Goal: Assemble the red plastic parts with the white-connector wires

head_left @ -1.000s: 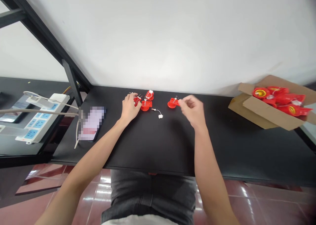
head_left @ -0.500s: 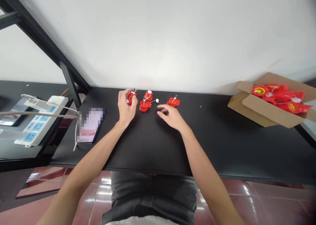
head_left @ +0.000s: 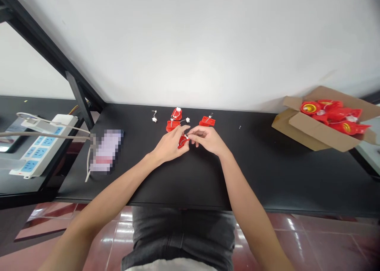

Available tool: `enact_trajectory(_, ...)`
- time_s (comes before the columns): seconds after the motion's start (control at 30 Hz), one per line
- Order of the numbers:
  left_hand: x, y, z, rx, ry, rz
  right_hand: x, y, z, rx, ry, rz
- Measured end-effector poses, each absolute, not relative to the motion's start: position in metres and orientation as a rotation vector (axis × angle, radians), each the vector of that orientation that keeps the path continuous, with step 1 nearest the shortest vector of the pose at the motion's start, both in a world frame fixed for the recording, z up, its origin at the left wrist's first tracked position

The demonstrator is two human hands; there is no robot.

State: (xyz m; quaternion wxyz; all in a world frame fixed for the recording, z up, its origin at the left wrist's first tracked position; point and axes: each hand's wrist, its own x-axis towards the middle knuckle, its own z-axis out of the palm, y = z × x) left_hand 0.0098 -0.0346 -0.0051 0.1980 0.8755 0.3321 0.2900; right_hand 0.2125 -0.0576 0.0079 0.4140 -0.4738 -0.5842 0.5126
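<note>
My left hand (head_left: pixel 170 145) grips a small red plastic part (head_left: pixel 183 141) above the black table. My right hand (head_left: pixel 207 139) meets it from the right, thumb and forefinger pinched at its upper end; whatever small piece they pinch is too hidden to name. Just behind the hands lie a red part with a metal strip (head_left: pixel 173 125) and another red part with a white piece (head_left: pixel 176 113). A further red part (head_left: pixel 207 121) lies behind my right hand. A small white piece with a wire (head_left: pixel 154 119) rests to the left.
A cardboard box (head_left: pixel 323 133) full of red plastic pieces (head_left: pixel 338 114) stands at the right. On the left lie a phone (head_left: pixel 107 150) and, beyond the frame post, a white power strip (head_left: pixel 44 146) with cables. A tiny metal bit (head_left: pixel 240 127) lies right of centre.
My left hand has lifted a red part from the left of the group and brought it right and nearer to me. The white piece with wire there is now uncovered. My right hand has closed in.
</note>
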Motion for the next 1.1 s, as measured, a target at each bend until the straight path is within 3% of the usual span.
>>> enact_trajectory(0.33,0.011,-0.022,-0.006,2.083,0.901,0.599,0.215,-0.052,-0.012,-1.280,-1.585,1.226)
enact_trajectory(0.87,0.015,-0.022,0.004,1.524,1.022,0.591,0.200,-0.053,-0.013,-1.206,-1.760,0.653)
enact_trajectory(1.1,0.015,-0.021,0.004,1.518,0.997,0.571,0.203,-0.054,-0.006,-1.171,-1.640,0.896)
